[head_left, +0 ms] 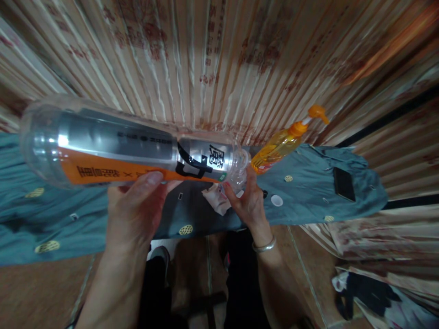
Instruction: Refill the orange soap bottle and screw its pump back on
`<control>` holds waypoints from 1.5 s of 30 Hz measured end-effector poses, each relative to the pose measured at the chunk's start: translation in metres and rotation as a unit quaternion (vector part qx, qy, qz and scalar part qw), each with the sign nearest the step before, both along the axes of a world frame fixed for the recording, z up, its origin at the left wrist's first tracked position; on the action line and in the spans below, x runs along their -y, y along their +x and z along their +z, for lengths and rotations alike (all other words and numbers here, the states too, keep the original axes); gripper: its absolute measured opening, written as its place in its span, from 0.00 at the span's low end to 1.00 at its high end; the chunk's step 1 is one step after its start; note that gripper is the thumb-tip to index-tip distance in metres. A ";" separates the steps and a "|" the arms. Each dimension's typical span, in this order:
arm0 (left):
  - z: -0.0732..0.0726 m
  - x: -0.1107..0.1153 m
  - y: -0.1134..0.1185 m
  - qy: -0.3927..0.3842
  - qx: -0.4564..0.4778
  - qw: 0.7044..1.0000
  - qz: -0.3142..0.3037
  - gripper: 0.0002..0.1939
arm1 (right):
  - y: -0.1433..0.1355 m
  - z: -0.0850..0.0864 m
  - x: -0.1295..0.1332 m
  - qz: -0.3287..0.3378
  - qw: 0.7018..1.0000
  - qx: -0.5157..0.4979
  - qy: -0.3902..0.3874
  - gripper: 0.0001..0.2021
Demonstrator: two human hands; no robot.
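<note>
A large clear plastic bottle [137, 146] with a silver and orange label lies sideways in the air above the cloth-covered table. My left hand [142, 203] grips its body from below, thumb on the label. My right hand [248, 201], with a bracelet at the wrist, has its fingers closed round the bottle's neck at the right end. Behind my right hand stands a pump bottle [277, 148] of yellow liquid with an orange top. A crumpled pale wrapper or tissue [218, 199] lies beneath the bottle's neck.
The table's green cloth [302, 183] carries a dark phone [344, 183] at the right and a small white disc [276, 200] beside my right hand. Pleated curtains [206, 59] hang behind. Below, my legs show, and a bag with clothes [370, 294] sits at the lower right.
</note>
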State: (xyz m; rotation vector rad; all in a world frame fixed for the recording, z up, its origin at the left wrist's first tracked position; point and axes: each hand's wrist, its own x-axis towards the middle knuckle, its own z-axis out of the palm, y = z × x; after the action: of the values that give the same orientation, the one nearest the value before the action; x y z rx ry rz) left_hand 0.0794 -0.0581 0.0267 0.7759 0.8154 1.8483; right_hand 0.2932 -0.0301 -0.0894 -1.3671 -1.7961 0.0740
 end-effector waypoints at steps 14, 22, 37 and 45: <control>0.000 0.000 0.000 0.005 -0.001 1.000 -0.004 0.30 | -0.001 0.001 0.000 -0.001 1.000 0.002 0.025 0.33; -0.004 0.000 -0.002 -0.002 -0.011 1.000 -0.006 0.29 | 0.000 -0.001 0.000 -0.010 1.000 0.006 -0.014 0.37; -0.002 0.001 0.000 -0.004 0.004 1.000 0.003 0.30 | -0.001 0.002 0.001 -0.021 1.000 -0.006 -0.016 0.35; -0.002 0.002 0.000 -0.013 0.034 0.999 -0.010 0.30 | -0.001 0.004 0.001 -0.007 1.000 -0.018 0.003 0.34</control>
State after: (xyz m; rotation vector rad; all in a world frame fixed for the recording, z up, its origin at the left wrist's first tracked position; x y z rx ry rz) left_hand 0.0796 -0.0598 0.0248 0.6991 0.7843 1.8327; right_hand 0.2919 -0.0312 -0.0857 -1.3660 -1.7546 0.0850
